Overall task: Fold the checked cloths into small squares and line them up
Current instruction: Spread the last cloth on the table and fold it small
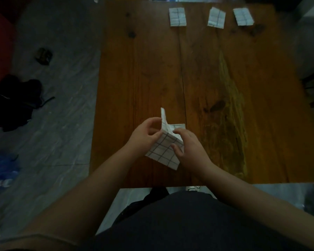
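1. While both bare forearms reach in from the near edge of the brown wooden plank table [216, 87], the two hands meet over its near middle on one white cloth with a dark grid of checks [164, 153].
2. The left hand [145, 136] pinches the cloth's left side between thumb and curled fingers, at the foot of a flap that stands upright.
3. The right hand [190, 151] clamps the cloth's right side, thumb on the top face and fingers curled over its far edge.
4. The cloth is partly folded: a checked panel slopes down toward the person, a narrow flap points up and away, and a small strip shows beyond the right fingers. Whether its low corner touches the table cannot be told.
5. Along the far edge of the table lie three small folded checked squares in a row, well apart from the hands: the left square [177, 16], the middle square [216, 17] and the right square [243, 16], each set apart from the next.
6. Grey crinkled plastic sheeting [58, 105] covers the floor left of the table, with a heap of black fabric [14, 102] on it.
7. The person's dark clothing [188, 223] fills the bottom of the view.
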{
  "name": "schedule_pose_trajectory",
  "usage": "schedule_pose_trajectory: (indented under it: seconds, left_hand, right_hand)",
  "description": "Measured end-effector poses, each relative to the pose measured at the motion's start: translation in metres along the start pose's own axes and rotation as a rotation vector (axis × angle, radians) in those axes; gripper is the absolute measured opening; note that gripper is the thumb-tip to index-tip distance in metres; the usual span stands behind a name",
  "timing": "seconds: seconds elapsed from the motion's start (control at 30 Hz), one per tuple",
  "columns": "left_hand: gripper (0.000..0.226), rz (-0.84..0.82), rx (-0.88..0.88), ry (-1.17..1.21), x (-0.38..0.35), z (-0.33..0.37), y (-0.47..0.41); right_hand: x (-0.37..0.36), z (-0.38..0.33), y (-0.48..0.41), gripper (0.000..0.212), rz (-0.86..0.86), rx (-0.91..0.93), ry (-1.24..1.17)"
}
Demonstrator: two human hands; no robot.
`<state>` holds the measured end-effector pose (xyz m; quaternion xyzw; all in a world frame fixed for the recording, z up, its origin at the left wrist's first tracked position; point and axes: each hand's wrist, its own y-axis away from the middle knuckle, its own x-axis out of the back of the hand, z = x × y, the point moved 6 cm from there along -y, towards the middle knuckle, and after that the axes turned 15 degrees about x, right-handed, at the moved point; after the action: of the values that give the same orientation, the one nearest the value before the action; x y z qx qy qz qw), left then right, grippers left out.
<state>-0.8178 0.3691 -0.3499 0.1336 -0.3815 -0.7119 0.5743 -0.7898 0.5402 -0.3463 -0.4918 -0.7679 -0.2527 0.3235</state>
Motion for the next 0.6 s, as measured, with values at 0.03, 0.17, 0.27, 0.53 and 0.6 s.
schedule_pose_trajectory:
  seconds: [0.03,0.17,0.27,0.53,0.6]
  left_hand:
    - [0.050,0.004,-0.027,-0.018,0.001,-0.001,0.006]
    - [0.039,0.033,-0.146,-0.146,0.007,-0.003,0.024]
    - [0.026,0.057,-0.201,-0.205,0.010,-0.002,0.034]
    - [0.017,0.183,-0.165,-0.231,0.021,-0.007,0.049]
    - [0.012,0.216,-0.160,-0.278,0.022,-0.009,0.050]
  right_hand:
    - [0.001,-0.003,-0.002,0.048,0.002,0.012,0.001]
    - [0.004,-0.015,-0.009,0.039,0.006,0.094,0.038]
    - [0.002,-0.025,-0.012,0.027,-0.012,0.166,0.048]
    - [0.002,-0.038,-0.013,0.017,-0.024,0.265,0.136]
    - [0.002,-0.039,-0.013,0.017,-0.038,0.289,0.184]
